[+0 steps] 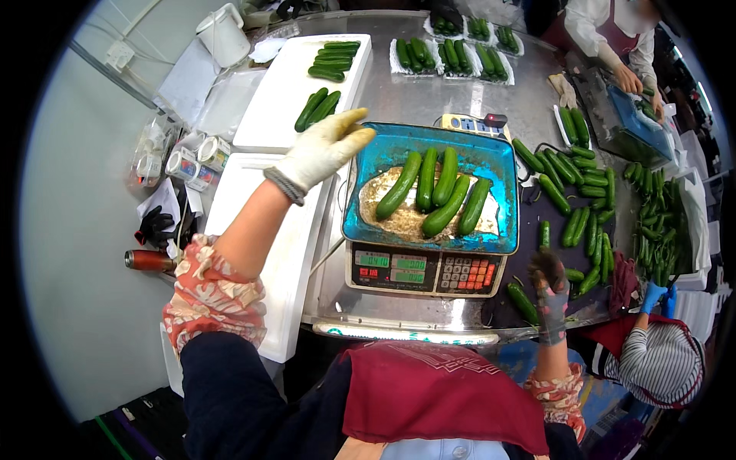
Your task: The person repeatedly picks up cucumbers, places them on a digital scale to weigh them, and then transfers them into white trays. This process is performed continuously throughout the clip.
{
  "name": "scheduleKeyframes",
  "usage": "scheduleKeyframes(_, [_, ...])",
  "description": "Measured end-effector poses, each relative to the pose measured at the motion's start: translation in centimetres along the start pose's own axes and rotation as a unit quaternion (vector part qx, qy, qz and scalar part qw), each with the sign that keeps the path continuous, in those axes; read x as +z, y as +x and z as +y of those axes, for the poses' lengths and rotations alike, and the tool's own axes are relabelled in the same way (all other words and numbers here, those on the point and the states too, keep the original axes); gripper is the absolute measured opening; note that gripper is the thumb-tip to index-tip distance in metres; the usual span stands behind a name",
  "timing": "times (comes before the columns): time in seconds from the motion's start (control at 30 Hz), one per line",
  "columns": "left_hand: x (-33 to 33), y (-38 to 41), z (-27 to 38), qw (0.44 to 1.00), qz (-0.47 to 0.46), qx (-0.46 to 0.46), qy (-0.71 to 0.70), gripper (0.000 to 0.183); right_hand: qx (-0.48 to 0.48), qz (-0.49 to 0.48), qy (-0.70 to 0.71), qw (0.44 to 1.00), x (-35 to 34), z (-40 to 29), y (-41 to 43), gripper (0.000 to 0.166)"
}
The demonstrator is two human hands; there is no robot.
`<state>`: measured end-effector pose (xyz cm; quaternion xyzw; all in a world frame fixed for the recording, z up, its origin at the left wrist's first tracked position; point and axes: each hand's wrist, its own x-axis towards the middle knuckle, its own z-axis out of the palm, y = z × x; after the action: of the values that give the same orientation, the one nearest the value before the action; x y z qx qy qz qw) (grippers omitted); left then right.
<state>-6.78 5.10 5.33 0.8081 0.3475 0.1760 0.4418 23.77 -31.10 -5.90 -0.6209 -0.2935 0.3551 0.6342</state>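
My left hand (323, 148), in a white glove with yellowed fingertips, is raised with its fingers apart beside the scale's blue pan. Nothing is in it. Several cucumbers (445, 178) lie side by side in the pan (368, 144) of a digital weighing scale (425, 273). To the scale's right is my right hand (550, 302), in a dark patterned glove and blurred by motion. A cucumber (544, 233) shows just beyond its fingertips; whether the hand grips it is unclear. Another cucumber (522, 303) lies close to its left side.
Left of the scale are two white foam trays (253, 213), the far one holding cucumbers (335, 60). Wrapped cucumber packs (415, 57) stand at the back, near a power strip (460, 122). Loose cucumbers (592, 184) cover a dark cloth rightward. Two co-workers (655, 356) are at the right.
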Motion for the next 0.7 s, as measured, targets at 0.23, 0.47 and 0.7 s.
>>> scheduleKeyframes(0.23, [7.4,5.7,3.1,0.965,-0.069,0.152,0.200,0.054,-0.057,-0.128,0.009,0.990,5.2,-1.7,3.5,0.054])
scheduleKeyframes(0.47, [14.6,9.0,1.9,0.910,-0.234,0.136,0.312,0.052,0.074,-0.091,-0.269,0.956,9.7,-0.5,9.2,0.058])
scheduleKeyframes(0.7, [9.0,4.1,0.4,0.957,-0.006,0.105,0.269,0.062,0.098,-0.100,-0.271,0.952,11.9,-1.2,9.6,0.057])
